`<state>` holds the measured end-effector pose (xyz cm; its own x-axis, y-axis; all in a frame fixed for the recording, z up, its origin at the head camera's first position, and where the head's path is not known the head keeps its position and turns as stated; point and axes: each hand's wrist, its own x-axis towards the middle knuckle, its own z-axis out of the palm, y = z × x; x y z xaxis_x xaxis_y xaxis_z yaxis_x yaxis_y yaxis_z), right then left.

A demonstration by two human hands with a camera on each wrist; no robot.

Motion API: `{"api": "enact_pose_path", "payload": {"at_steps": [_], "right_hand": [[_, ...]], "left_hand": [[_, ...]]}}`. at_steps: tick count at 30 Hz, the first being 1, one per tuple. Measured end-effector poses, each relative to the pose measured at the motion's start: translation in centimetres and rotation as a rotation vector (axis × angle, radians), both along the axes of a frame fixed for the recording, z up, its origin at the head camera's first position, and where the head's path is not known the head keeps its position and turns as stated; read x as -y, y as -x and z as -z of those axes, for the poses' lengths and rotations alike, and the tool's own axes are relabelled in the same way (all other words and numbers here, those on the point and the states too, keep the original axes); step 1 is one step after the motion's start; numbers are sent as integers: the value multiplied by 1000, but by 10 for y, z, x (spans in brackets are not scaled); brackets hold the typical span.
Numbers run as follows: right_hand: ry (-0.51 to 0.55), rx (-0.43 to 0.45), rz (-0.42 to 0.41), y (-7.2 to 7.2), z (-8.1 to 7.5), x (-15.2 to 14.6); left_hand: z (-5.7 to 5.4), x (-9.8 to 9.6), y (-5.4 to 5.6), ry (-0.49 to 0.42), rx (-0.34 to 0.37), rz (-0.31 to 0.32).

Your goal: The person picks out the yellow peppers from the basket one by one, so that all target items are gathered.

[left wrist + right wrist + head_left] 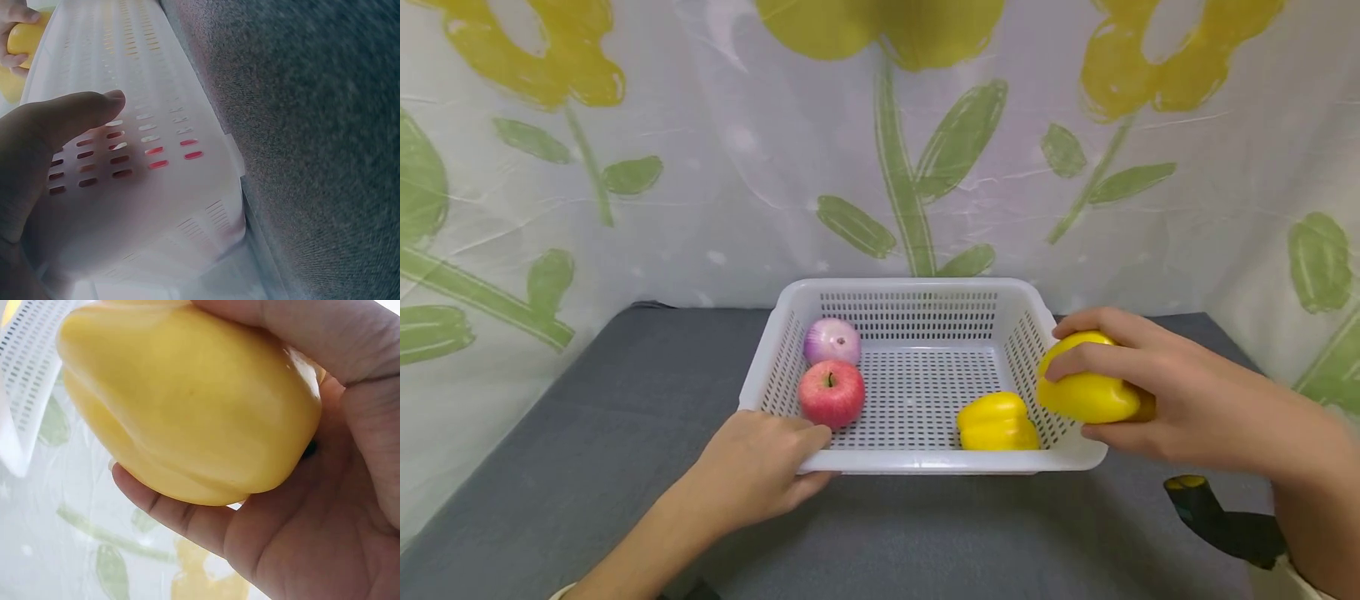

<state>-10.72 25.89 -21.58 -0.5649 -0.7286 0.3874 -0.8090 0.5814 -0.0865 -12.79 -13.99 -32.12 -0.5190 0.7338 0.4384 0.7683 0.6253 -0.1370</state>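
Note:
My left hand (767, 461) grips the front left rim of a white slotted plastic basket (917, 461), its thumb (81, 115) lying against the outer wall. My right hand (1180, 392) holds a yellow bell pepper (187, 400), fingers over its top and thumb underneath. That pepper overlaps the basket's right rim in the head view. A second yellow bell pepper (996, 422) lies in the basket's front right corner. At the basket's left side a red apple (831, 393) sits in front of a purple onion (832, 341).
The basket is on a table covered with dark grey cloth (625, 433). Behind it hangs a white curtain (737, 208) printed with yellow flowers and green leaves. A black curved piece (1225, 525) sticks out by my right wrist.

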Motion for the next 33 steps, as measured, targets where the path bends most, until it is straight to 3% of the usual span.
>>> {"api": "enact_pose_path", "payload": {"at_steps": [7,14,23,28,33], "right_hand": [[33,17,121,-5,-2,-18],[76,8,261,-5,0,-40],[-18,3,284,3,5,-44],[-31,44,310,10,11,-45],[-98,199,419,16,17,-43]], "left_hand": [[-2,0,-1,12,34,-8],[-2,0,-1,12,20,-14],[-1,0,-1,2,23,1],[-1,1,-1,3,26,-3],[-2,1,-1,6,18,-2]]}}
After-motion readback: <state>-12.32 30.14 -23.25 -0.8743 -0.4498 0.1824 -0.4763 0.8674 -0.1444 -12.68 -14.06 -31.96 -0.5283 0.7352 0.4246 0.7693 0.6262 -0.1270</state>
